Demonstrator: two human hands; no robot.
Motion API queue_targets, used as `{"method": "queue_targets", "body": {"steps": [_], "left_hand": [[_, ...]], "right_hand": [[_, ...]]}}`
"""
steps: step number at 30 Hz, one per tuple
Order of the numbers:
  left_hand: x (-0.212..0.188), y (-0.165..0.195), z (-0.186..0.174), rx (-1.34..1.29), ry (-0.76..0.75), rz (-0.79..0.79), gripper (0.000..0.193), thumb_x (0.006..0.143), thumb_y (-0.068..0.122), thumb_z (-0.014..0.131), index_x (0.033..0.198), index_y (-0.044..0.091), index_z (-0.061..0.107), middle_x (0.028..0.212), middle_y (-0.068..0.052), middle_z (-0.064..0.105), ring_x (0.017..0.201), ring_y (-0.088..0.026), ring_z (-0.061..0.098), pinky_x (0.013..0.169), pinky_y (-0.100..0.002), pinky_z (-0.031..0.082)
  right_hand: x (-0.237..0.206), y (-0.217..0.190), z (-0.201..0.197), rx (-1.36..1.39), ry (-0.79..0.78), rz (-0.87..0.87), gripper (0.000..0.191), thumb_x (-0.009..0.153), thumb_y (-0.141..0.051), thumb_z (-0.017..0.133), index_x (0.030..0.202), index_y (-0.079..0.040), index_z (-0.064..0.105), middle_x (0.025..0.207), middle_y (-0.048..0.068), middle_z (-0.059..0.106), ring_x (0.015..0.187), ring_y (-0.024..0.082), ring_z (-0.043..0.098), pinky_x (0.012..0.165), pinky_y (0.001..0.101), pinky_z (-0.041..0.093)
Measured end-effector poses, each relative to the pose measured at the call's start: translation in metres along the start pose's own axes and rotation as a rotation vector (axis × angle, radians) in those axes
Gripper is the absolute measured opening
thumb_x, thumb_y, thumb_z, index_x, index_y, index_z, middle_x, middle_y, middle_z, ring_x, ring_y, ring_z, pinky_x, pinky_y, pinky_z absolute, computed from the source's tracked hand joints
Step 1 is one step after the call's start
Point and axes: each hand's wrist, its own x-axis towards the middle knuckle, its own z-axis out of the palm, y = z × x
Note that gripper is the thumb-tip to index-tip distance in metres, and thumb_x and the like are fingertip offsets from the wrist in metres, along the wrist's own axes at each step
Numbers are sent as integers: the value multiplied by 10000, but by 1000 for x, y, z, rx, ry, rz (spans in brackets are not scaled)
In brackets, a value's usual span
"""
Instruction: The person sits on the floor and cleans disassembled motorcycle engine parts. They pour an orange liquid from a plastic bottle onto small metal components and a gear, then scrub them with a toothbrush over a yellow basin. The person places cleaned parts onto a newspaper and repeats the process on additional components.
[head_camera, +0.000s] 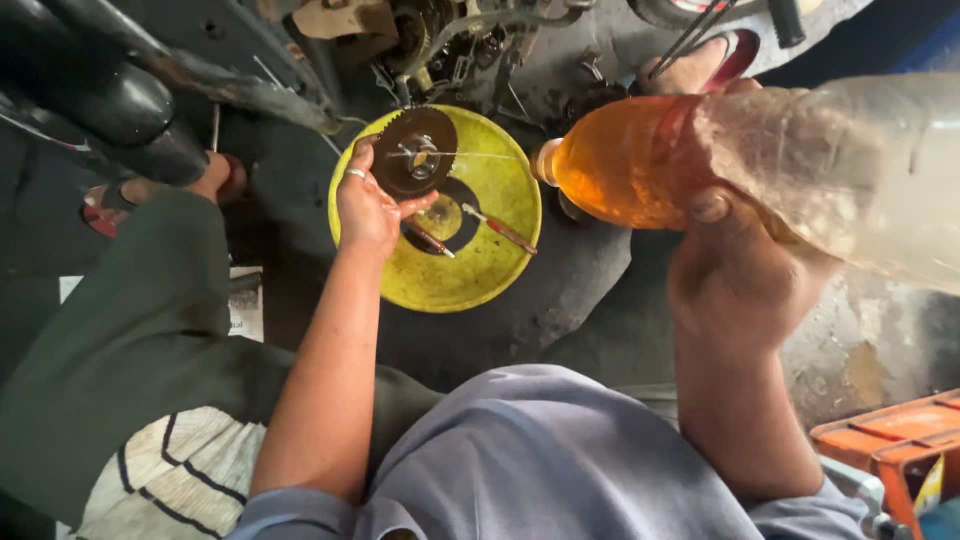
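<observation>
Head view: rinsing a gear over a basin with liquid from a bottle.

The left hand (368, 212) is clamped on the rim of a dark toothed metal gear (414, 152), held above the far-left part of a round yellow plastic basin (500, 270) on the floor. The right hand (735, 275) is closed around a clear plastic bottle of orange liquid (640, 160), tilted with its mouth over the basin's right rim. Judged best practice: keep the gear over the basin centre and pour slowly. Two red-handled tools (500, 230) lie in the basin.
</observation>
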Motion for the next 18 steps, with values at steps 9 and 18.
{"method": "queue_targets", "body": {"steps": [9,18], "left_hand": [[6,-3,-5,31,40,14,363,1004,381,450,1312,204,526,1367,-61,631,1220,-331,658,903,-666,561],[2,-3,-3,97,25,-6,355,1029,331,396,1334,190,511,1349,-63,631,1190,-314,673,920,-619,563]], "right_hand": [[-5,-6,4,-24,-4,38,487,926,77,765,1361,61,546,1264,154,633,1235,297,624,1189,434,473],[-13,-5,2,-46,7,97,530,888,125,756,1371,97,539,1320,222,669,1273,325,639,1182,444,486]]}}
